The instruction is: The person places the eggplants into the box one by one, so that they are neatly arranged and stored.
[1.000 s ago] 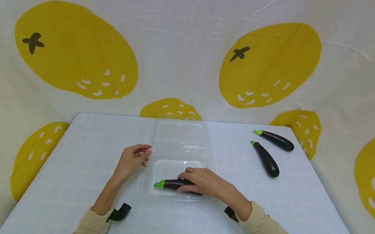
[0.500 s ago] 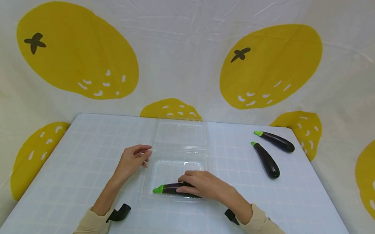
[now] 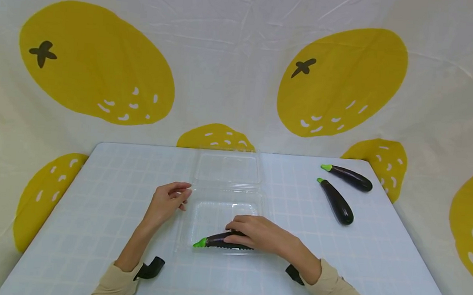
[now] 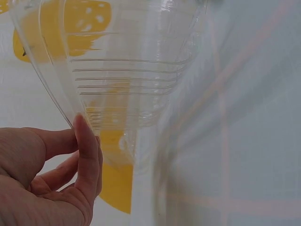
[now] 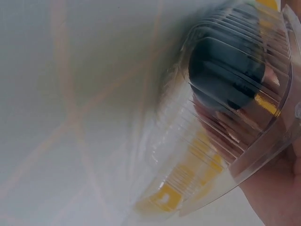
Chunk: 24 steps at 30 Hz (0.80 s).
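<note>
A clear plastic clamshell box (image 3: 208,214) lies on the table with its lid (image 3: 227,169) folded back. Inside the box, near its front wall, is a dark purple eggplant (image 3: 217,240) with its green stem end to the left. From above, my right hand (image 3: 261,233) holds the eggplant, its fingers on the far side and thumb on the near side. Through the ribbed wall in the right wrist view, the eggplant's rounded end (image 5: 225,70) shows dark. My left hand (image 3: 169,202) pinches the box's left rim (image 4: 70,123) between thumb and finger.
Two more eggplants lie at the back right of the table: one (image 3: 348,177) near the far edge, another (image 3: 336,202) just in front of it. A white cloth with yellow fruit prints (image 3: 101,63) hangs behind the table (image 3: 126,176).
My right hand has brought the eggplant slightly toward the front wall of the box. The left hand has stayed at the rim.
</note>
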Tool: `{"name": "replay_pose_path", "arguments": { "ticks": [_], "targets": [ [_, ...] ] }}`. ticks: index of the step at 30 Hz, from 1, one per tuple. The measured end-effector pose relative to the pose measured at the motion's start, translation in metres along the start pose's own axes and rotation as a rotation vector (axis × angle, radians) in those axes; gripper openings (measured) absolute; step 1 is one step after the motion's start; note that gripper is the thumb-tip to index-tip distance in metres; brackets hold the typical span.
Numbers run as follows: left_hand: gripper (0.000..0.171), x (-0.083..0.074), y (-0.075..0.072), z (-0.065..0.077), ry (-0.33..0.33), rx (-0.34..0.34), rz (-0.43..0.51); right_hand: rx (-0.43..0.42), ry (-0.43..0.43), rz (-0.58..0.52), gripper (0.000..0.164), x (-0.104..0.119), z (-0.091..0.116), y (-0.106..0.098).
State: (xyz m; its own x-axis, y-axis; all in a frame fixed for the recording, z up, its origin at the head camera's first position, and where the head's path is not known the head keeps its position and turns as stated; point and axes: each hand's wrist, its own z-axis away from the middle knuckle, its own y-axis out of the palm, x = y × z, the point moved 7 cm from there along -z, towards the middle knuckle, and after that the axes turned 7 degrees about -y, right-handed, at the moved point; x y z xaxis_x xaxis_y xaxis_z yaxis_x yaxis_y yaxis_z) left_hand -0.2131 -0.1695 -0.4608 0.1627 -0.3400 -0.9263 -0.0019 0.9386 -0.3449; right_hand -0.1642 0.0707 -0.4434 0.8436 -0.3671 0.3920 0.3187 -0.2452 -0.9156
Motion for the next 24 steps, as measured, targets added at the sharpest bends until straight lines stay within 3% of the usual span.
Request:
{"name": "replay_pose_path", "arguments": {
  "ticks": [9, 18, 24],
  "targets": [
    [0.032, 0.0, 0.0, 0.0, -0.002, -0.009, -0.004, -0.096, -0.051, 0.077, 0.034, -0.001, 0.012, -0.016],
    [0.033, 0.0, 0.0, -0.001, -0.014, -0.003, 0.001, -0.158, -0.03, 0.113, 0.031, -0.011, 0.025, -0.032],
    [0.033, 0.0, 0.001, 0.0, -0.024, -0.008, 0.005, -0.247, -0.065, 0.158, 0.031, -0.014, 0.031, -0.045]
  ]
}}
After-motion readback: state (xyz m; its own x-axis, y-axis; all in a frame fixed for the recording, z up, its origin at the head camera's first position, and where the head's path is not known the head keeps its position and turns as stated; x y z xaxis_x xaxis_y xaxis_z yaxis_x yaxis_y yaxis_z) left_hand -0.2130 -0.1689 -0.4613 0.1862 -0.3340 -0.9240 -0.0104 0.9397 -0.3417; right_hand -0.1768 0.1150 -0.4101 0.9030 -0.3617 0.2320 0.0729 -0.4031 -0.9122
